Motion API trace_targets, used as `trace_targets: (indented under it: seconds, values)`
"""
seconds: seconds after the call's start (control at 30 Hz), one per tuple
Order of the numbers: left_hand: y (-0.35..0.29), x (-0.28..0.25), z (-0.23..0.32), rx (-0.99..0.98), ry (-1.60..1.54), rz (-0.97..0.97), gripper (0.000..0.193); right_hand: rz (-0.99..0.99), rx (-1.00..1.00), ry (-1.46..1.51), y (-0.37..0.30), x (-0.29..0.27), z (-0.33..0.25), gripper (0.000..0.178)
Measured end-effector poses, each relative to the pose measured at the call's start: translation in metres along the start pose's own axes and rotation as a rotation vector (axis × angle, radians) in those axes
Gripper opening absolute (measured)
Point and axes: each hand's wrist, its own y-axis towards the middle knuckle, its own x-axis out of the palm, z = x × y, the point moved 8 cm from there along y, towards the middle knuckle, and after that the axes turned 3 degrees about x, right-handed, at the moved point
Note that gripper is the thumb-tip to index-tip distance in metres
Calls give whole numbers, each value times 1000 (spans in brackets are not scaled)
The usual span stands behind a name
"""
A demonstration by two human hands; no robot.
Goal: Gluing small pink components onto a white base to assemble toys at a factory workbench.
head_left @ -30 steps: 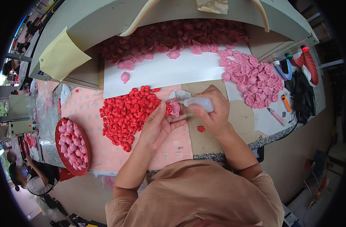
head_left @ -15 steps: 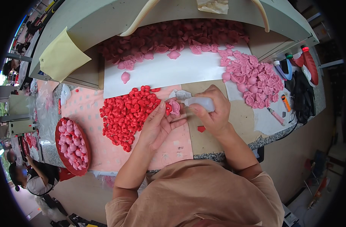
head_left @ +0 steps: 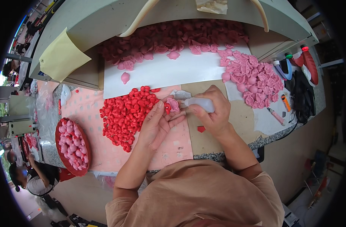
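Between the thumb and fingers of my left hand [head_left: 156, 124] are a small glossy red piece [head_left: 167, 108] and a pink cup-shaped piece [head_left: 173, 104] with a wavy rim. My right hand [head_left: 217, 113] grips a translucent white squeeze bottle [head_left: 202, 103], tipped sideways. Its nozzle points left and reaches close to the pink piece; whether they touch I cannot tell. Beside my left hand spreads a heap of rounded red pieces [head_left: 129, 113]. A crumpled white cloth [head_left: 180, 94] lies just behind the bottle's tip.
Pink pieces are heaped on the right [head_left: 254, 81] and under the grey cabinet [head_left: 93, 30]. At the left, a red basket [head_left: 88, 160] holds pink-and-red pieces. An orange lighter [head_left: 285, 102], a small tube [head_left: 276, 116] and capped bottles [head_left: 305, 56] lie right. Another person [head_left: 36, 178] sits far left.
The pink piece has turned and shifted slightly left and up in my left fingers, and the red piece shows more clearly. The bottle has hardly moved.
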Motion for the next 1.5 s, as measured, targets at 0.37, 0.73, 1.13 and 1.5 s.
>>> trace_targets:
  seconds: [0.37, 0.73, 1.13, 1.5]
  values:
    - [-1, 4, 6, 41, 20, -33, 39, 2, -12, -27, 0, -1, -1, 24]
    - [-1, 7, 12, 103, -4, -28, 41, 4, -22, -31, -1, -1, -1, 26]
    - [0, 4, 11, 91, -74, -6, 42, 24, -16, -39, -2, -3, 2, 25]
    - [1, 3, 12, 99, -70, -13, 41, 18, 16, -23, -3, -3, 4, 23]
